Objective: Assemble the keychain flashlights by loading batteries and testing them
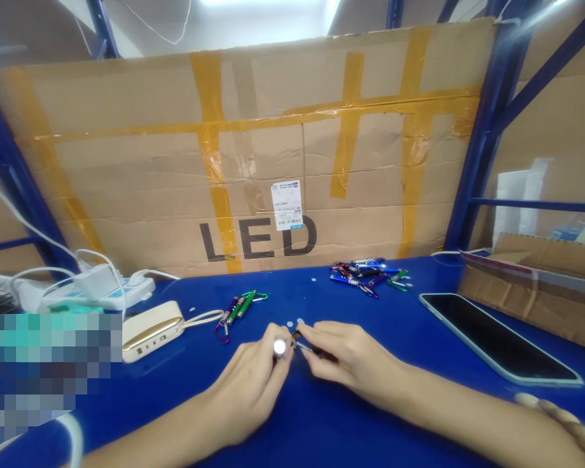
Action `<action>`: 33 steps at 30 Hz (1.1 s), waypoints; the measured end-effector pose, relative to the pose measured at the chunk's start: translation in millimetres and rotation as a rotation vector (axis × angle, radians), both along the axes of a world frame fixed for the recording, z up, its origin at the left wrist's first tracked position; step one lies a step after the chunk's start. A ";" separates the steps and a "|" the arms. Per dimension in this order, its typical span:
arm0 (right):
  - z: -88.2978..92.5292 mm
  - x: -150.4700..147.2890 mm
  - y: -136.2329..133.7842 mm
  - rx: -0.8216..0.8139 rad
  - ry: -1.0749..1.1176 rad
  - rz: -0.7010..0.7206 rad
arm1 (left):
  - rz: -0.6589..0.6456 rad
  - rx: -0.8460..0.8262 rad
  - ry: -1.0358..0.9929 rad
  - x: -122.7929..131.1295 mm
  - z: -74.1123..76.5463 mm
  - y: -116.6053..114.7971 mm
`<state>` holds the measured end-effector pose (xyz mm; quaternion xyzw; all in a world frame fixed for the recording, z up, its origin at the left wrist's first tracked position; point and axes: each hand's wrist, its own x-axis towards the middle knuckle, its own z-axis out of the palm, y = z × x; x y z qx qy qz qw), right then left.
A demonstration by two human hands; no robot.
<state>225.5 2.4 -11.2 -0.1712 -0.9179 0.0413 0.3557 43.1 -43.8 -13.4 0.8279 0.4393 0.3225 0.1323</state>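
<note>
My left hand (251, 383) is closed around a small keychain flashlight (279, 347), its round silver end facing the camera. My right hand (344, 356) pinches a thin dark tool or part (303, 348) pressed against that flashlight. Both hands rest low over the blue table (322, 416). A few keychain flashlights, green and purple (238, 307), lie just beyond my left hand. A bigger heap of several coloured keychain flashlights (368, 274) sits farther back to the right.
A taped cardboard panel marked LED (253, 169) stands along the table's back. A phone (500, 338) lies face up at right beside a cardboard box (531, 286). A white power bank (151, 330) and a power strip with cables (102, 289) are at left.
</note>
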 end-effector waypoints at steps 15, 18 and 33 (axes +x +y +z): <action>-3.1 -2.4 0.8 -0.017 0.044 -0.014 | 0.042 -0.018 -0.042 -2.0 -4.4 4.8; -3.7 -2.7 2.3 -0.009 0.025 -0.012 | 0.037 -0.016 -0.042 -3.5 -5.0 6.1; -2.4 -6.8 3.1 0.019 0.087 -0.033 | -0.012 -0.036 0.028 -0.9 -4.9 4.0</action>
